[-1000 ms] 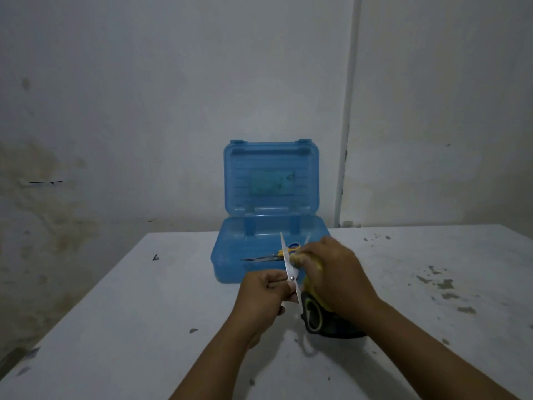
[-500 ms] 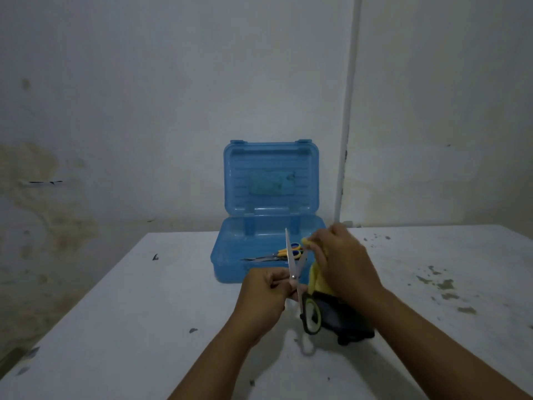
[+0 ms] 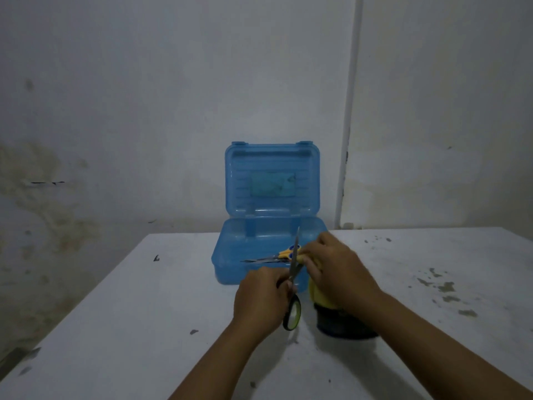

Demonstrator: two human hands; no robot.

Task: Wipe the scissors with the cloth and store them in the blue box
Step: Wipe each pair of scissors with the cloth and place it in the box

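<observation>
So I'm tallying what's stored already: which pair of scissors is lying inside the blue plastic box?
The yellow-handled scissors, lying flat in the open blue plastic box. The black-and-yellow-handled scissors are upright in the left hand, outside it.

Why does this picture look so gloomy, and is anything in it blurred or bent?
Head view: dim, bluish light with dark corners; soft shadows under the hands on the table. The wide lens bows the wall pipe slightly. The blue box looks fairly sharp; the scissors in the left hand and the yellow cloth under the right hand look soft.
</observation>
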